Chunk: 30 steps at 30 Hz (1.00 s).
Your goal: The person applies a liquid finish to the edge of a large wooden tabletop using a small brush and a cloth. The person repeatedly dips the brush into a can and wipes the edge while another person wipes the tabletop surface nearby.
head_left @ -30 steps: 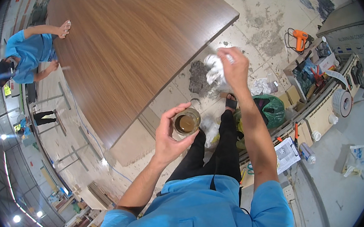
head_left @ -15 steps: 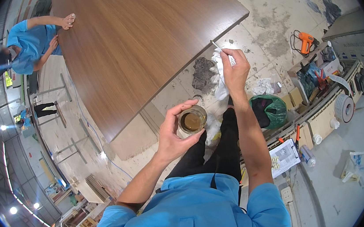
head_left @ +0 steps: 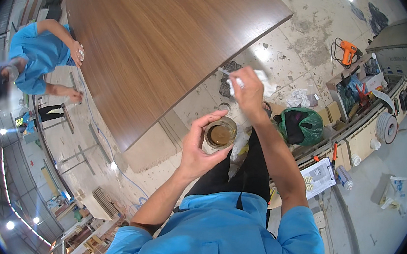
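In my left hand (head_left: 197,148) is a small glass jar (head_left: 220,133) with brown liquid in it, thumb and fingers curled round its sides. My right hand (head_left: 247,93) pinches a thin, pale stick like a small brush (head_left: 223,71), its tip at the near edge of a large brown wood-grain panel (head_left: 173,39). White cloth (head_left: 266,84) shows beside and under that hand; part of it is hidden by the fingers. How the cloth is held I cannot make out.
A co-worker in blue (head_left: 37,60) stands at the panel's left side. To the right are a green bag (head_left: 312,126), an orange heat gun (head_left: 349,52), a clipboard (head_left: 318,177), a spray can (head_left: 343,176) and a tape roll (head_left: 386,127). A blue hose (head_left: 107,142) crosses the floor.
My right hand has moved left and nearer along the panel's edge with the brush. The jar has shifted slightly right. The co-worker's one hand has come off the panel and swung lower.
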Motion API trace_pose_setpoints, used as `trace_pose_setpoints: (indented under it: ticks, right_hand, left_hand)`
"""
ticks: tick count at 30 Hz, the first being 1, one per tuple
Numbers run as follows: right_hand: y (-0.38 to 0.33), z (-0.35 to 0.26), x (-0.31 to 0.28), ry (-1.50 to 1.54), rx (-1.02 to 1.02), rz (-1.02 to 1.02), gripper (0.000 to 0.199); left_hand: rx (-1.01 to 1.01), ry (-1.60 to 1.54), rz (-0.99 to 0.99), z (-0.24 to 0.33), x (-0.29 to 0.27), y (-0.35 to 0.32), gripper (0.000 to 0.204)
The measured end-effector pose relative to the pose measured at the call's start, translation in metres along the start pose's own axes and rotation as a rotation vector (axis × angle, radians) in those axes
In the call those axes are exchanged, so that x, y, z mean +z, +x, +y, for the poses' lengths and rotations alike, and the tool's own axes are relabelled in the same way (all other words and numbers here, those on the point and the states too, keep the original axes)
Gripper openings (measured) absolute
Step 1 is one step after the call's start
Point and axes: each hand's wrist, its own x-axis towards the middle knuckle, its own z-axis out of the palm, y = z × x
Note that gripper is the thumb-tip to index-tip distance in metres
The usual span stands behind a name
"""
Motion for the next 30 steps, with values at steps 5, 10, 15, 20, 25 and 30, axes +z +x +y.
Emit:
trace_pose_setpoints:
  ticks: [5, 10, 15, 20, 25, 30]
  right_hand:
    - [-0.003, -0.001, 0.001, -0.011, 0.128, 0.21, 0.01]
    - [-0.013, 0.0, 0.013, 0.047, -0.017, -0.018, 0.012]
    - [-0.024, -0.006, 0.023, 0.076, 0.045, 0.093, 0.011]
    - [-0.03, -0.008, 0.031, 0.112, 0.056, -0.013, 0.012]
    - [-0.049, -0.012, 0.045, 0.164, 0.031, -0.055, 0.012]
    - [-0.006, 0.023, 0.011, 0.016, 0.044, 0.145, 0.01]
  left_hand:
    - [-0.039, -0.059, 0.031, -0.001, -0.003, -0.004, 0.073]
    - [-0.01, -0.01, 0.029, -0.003, -0.006, -0.006, 0.074]
    - [0.004, -0.019, 0.037, -0.004, -0.011, -0.01, 0.074]
    - [0.001, -0.005, 0.042, -0.006, -0.012, -0.014, 0.074]
    - [-0.013, -0.012, 0.024, -0.006, -0.015, -0.018, 0.074]
    - [-0.007, -0.004, 0.037, -0.006, -0.012, -0.019, 0.073]
